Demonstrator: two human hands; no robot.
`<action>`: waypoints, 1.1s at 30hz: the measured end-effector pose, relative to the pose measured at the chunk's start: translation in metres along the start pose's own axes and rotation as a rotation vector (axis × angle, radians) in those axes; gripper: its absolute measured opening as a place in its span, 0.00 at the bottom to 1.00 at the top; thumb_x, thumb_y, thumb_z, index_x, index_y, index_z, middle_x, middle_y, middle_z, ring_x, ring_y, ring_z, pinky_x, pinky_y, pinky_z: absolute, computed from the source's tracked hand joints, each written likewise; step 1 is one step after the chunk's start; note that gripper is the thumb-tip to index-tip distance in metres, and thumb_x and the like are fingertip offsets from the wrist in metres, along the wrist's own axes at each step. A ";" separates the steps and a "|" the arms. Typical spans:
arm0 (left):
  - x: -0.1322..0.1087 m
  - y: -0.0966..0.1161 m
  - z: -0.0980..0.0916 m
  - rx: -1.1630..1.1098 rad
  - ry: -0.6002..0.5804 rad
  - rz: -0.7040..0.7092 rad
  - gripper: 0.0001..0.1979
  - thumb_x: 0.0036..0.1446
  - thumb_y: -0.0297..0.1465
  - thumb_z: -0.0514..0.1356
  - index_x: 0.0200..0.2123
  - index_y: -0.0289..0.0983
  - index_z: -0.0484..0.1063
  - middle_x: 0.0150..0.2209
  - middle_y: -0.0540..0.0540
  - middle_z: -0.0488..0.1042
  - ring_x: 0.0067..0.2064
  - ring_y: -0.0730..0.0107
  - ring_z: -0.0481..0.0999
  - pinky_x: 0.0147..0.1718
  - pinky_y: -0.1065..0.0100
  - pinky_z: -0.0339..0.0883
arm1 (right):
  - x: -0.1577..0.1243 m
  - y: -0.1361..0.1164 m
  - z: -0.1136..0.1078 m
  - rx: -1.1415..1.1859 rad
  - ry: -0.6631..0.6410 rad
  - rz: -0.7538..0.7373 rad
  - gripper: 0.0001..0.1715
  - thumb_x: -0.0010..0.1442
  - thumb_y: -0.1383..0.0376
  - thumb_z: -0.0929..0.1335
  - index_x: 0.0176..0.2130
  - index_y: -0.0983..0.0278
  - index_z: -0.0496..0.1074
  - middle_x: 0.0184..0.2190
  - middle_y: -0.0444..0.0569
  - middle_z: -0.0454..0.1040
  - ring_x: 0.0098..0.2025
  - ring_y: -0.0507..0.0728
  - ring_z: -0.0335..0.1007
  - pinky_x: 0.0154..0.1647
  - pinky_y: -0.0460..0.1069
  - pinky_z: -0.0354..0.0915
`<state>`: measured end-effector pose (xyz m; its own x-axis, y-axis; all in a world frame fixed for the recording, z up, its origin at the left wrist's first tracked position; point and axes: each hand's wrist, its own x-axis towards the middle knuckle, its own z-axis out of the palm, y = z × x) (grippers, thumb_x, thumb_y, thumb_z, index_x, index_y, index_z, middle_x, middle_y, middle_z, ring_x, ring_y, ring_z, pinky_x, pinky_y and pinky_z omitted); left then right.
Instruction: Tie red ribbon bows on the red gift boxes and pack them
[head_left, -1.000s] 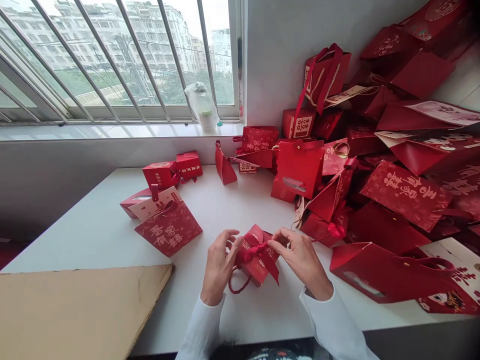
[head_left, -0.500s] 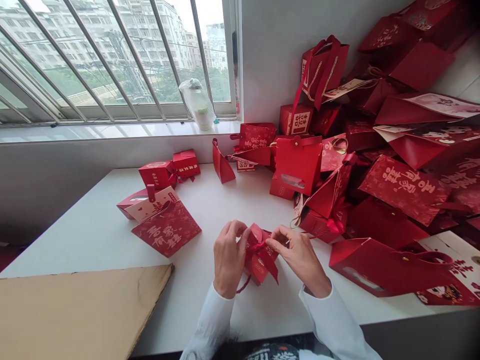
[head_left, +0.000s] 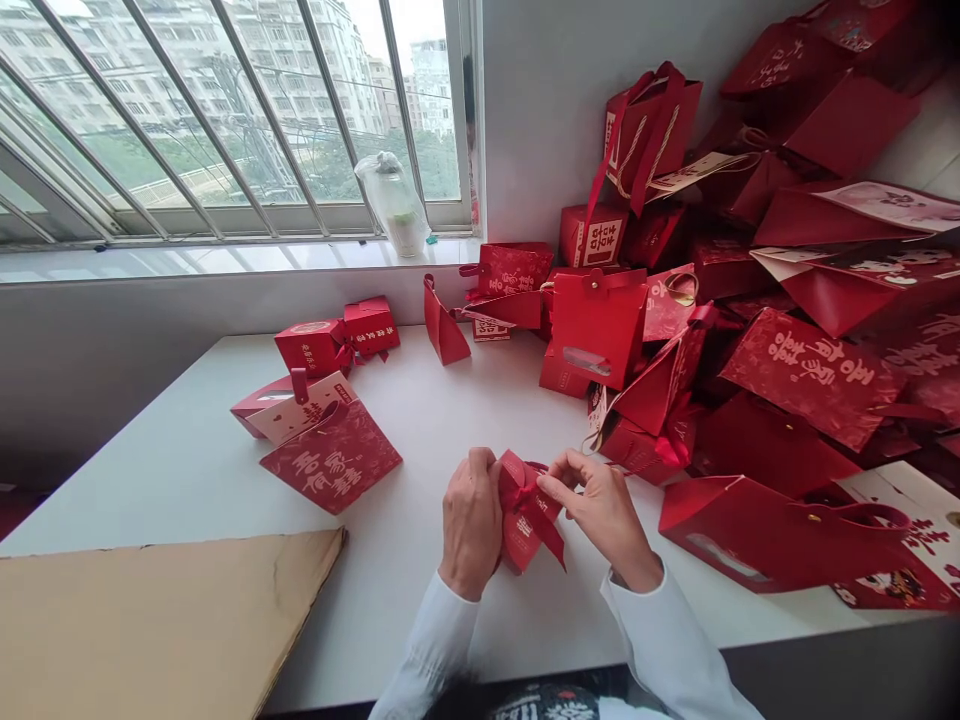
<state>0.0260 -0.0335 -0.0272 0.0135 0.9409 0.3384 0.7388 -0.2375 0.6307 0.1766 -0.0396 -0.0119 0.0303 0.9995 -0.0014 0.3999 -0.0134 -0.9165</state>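
A small red gift box with a red ribbon sits between both hands above the white table. My left hand is wrapped around the box's left side. The fingers of my right hand pinch the ribbon at the box's top. Both arms wear white sleeves.
A big heap of red gift bags and boxes fills the right side against the wall. Flat red bags and two small red boxes lie at the left. A cardboard sheet covers the near left corner. A plastic-wrapped bottle stands on the windowsill.
My left hand has closed round the box's left side and turned the box upright. The right hand's pinch has moved up onto the ribbon at the top.
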 end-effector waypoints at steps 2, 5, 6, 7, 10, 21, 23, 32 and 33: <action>0.000 0.000 -0.001 -0.010 -0.017 -0.009 0.12 0.65 0.34 0.41 0.30 0.40 0.56 0.24 0.53 0.60 0.24 0.71 0.59 0.26 0.69 0.54 | 0.000 0.003 0.000 0.051 -0.015 0.026 0.14 0.55 0.56 0.66 0.25 0.62 0.66 0.20 0.43 0.68 0.23 0.52 0.63 0.22 0.45 0.62; 0.000 0.000 -0.001 -0.025 -0.035 -0.035 0.11 0.64 0.34 0.41 0.30 0.40 0.55 0.25 0.53 0.60 0.24 0.71 0.58 0.25 0.70 0.54 | 0.001 0.008 0.001 0.153 -0.028 0.051 0.15 0.54 0.54 0.67 0.25 0.62 0.66 0.20 0.42 0.66 0.23 0.51 0.63 0.21 0.45 0.64; 0.000 -0.001 0.000 -0.030 -0.038 -0.037 0.11 0.64 0.34 0.41 0.29 0.40 0.55 0.25 0.53 0.60 0.25 0.71 0.58 0.25 0.70 0.54 | 0.001 0.009 0.001 0.192 -0.032 0.057 0.15 0.54 0.54 0.67 0.25 0.63 0.66 0.21 0.42 0.66 0.23 0.51 0.63 0.21 0.45 0.65; 0.000 -0.001 0.000 -0.034 -0.040 -0.033 0.11 0.64 0.33 0.42 0.29 0.40 0.55 0.24 0.53 0.60 0.25 0.72 0.58 0.25 0.70 0.54 | 0.001 0.011 0.001 0.230 -0.037 0.061 0.15 0.54 0.54 0.68 0.26 0.63 0.66 0.21 0.41 0.66 0.24 0.51 0.63 0.21 0.44 0.65; -0.001 -0.002 0.001 -0.038 -0.033 -0.004 0.10 0.63 0.32 0.43 0.29 0.40 0.55 0.24 0.54 0.59 0.24 0.72 0.58 0.25 0.70 0.54 | 0.002 0.014 0.001 0.287 -0.057 0.067 0.15 0.54 0.54 0.68 0.26 0.63 0.65 0.21 0.41 0.65 0.24 0.51 0.62 0.21 0.44 0.65; -0.006 0.001 -0.006 -0.167 -0.025 -0.059 0.16 0.57 0.39 0.58 0.46 0.38 0.64 0.44 0.43 0.69 0.43 0.62 0.70 0.42 0.60 0.66 | 0.001 0.006 -0.001 0.097 -0.043 0.012 0.12 0.55 0.58 0.68 0.26 0.63 0.67 0.20 0.41 0.66 0.22 0.50 0.61 0.22 0.45 0.62; -0.006 0.005 -0.005 -0.139 -0.052 -0.084 0.19 0.52 0.37 0.62 0.46 0.38 0.65 0.44 0.44 0.70 0.45 0.59 0.69 0.44 0.57 0.65 | 0.001 0.006 0.000 0.087 -0.041 0.008 0.12 0.56 0.59 0.68 0.26 0.63 0.67 0.20 0.41 0.66 0.22 0.50 0.61 0.22 0.45 0.62; -0.004 -0.007 -0.019 -0.384 -0.218 -0.155 0.12 0.55 0.34 0.60 0.43 0.39 0.68 0.44 0.44 0.71 0.44 0.61 0.72 0.42 0.61 0.67 | 0.003 0.016 0.003 0.287 -0.070 0.062 0.14 0.56 0.56 0.68 0.27 0.63 0.65 0.21 0.39 0.64 0.22 0.50 0.66 0.20 0.44 0.65; -0.004 -0.008 -0.020 -0.414 -0.233 -0.172 0.15 0.55 0.35 0.60 0.46 0.39 0.67 0.45 0.43 0.71 0.44 0.62 0.73 0.42 0.61 0.67 | 0.003 0.017 0.003 0.285 -0.076 0.064 0.14 0.56 0.56 0.67 0.28 0.63 0.65 0.21 0.39 0.64 0.22 0.50 0.66 0.20 0.44 0.66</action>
<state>0.0067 -0.0400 -0.0193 0.1004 0.9925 0.0699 0.4149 -0.1057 0.9037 0.1808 -0.0367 -0.0281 -0.0262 0.9962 -0.0832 0.1260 -0.0792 -0.9889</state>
